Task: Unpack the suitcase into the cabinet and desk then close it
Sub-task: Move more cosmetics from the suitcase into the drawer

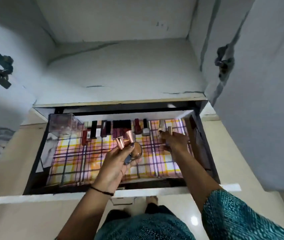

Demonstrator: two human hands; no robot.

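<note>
Two rose-gold tubes (131, 137) are sticking up and away from the left hand (113, 165), whose fingers are curling round them together with a round, glossy brown compact (136, 149). The right hand (174, 142) is pinching a pale, smooth tube (161, 131), roughly upright, at the back right of the drawer (34, 196). Both hands are hovering over the plaid liner (72, 153). Boxy dark and red lipsticks (117, 129) are standing in a row along the back wall, beside a clear plastic box (63, 124).
</note>
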